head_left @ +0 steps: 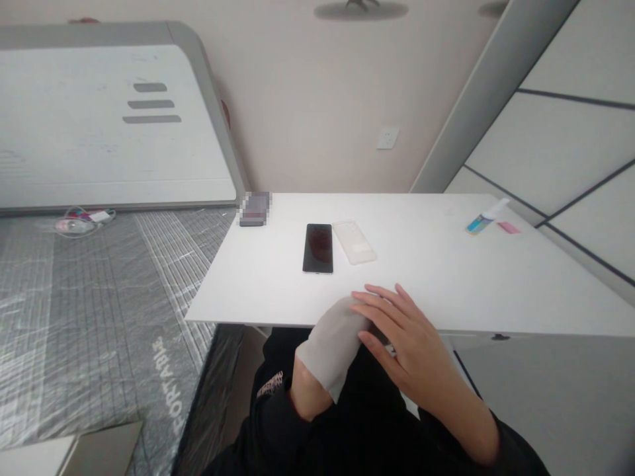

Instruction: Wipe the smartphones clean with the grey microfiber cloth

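A light grey cloth (pixel 333 340) is draped over my left hand (pixel 305 387), covering its back and fingers, so only the part near the wrist shows. My right hand (pixel 404 337) has its fingers stretched out and slightly spread, the fingertips at the cloth's upper right edge. Just beyond the hands, a black smartphone (pixel 318 248) lies flat on the white table (pixel 248 291), its dark screen facing up. Beside it on the right is a clear phone case (pixel 354 242), lying at a slant.
A pixelated dark object (pixel 254 209) sits at the table's far left corner. Toward the right lie a spray bottle (pixel 486 217) on its side and a small pink piece (pixel 508 227). To the left is a plastic-wrapped mattress (pixel 114 317) with a cable bundle (pixel 82 221) on it.
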The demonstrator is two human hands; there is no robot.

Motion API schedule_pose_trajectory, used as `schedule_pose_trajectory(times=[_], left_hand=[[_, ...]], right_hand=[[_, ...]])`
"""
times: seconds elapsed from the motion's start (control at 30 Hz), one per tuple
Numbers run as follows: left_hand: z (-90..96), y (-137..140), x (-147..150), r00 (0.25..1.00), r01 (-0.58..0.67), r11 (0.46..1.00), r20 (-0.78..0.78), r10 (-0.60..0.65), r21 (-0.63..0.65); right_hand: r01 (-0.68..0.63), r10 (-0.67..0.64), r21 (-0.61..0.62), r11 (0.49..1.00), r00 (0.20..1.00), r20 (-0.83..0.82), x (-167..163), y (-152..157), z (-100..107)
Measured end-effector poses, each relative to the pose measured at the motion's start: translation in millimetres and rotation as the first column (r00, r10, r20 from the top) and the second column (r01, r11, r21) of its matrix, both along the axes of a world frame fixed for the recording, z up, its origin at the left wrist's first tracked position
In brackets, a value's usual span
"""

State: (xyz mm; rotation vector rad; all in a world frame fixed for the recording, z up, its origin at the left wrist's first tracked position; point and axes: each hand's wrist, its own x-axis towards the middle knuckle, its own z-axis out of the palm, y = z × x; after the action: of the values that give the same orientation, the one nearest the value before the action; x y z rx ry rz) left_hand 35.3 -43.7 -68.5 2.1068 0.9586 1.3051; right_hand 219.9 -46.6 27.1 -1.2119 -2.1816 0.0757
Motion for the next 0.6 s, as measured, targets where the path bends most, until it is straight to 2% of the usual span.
schedule_pose_trajectory(times=[0.07,0.13,0.23,0.3,0.37,0.43,0.5,0.6], left_hand=[[0.8,-5,-6,1.000,-0.007,0.998,0.023,0.005,0.065],[-0.2,-8,-9,0.999,-0.029,0.993,0.039,0.025,0.112],[-4.2,-11,-7,0.998,-0.058,0.995,0.040,0.055,0.077],[-7.7,-15,-2,0.997,-0.071,0.996,0.042,0.069,0.047],[-10.5,-21,1,0.995,-0.088,0.995,0.044,0.086,0.036],[-11.1,-25,3,0.993,-0.104,0.994,0.052,0.102,0.037],[-7.9,-25,0,0.995,-0.074,0.993,0.077,0.067,0.091],[4.1,-18,-5,0.994,0.012,0.976,0.106,-0.035,0.216]], right_hand=[[0.093,-0.093,0.047,0.995,0.996,0.014,2,4,-6],[0.109,-0.111,0.097,0.989,0.994,0.013,1,5,-7],[-0.077,0.070,0.109,0.991,0.996,0.064,-14,-2,-6],[-0.216,0.207,0.107,0.971,0.975,0.087,-29,-10,-7],[-0.295,0.282,0.153,0.943,0.954,0.100,-45,-18,-10],[-0.348,0.325,0.226,0.910,0.937,0.131,-55,-23,-12],[-0.377,0.348,0.285,0.881,0.925,0.150,-53,-21,-12],[-0.287,0.276,0.322,0.902,0.958,0.082,-33,-3,-9]])
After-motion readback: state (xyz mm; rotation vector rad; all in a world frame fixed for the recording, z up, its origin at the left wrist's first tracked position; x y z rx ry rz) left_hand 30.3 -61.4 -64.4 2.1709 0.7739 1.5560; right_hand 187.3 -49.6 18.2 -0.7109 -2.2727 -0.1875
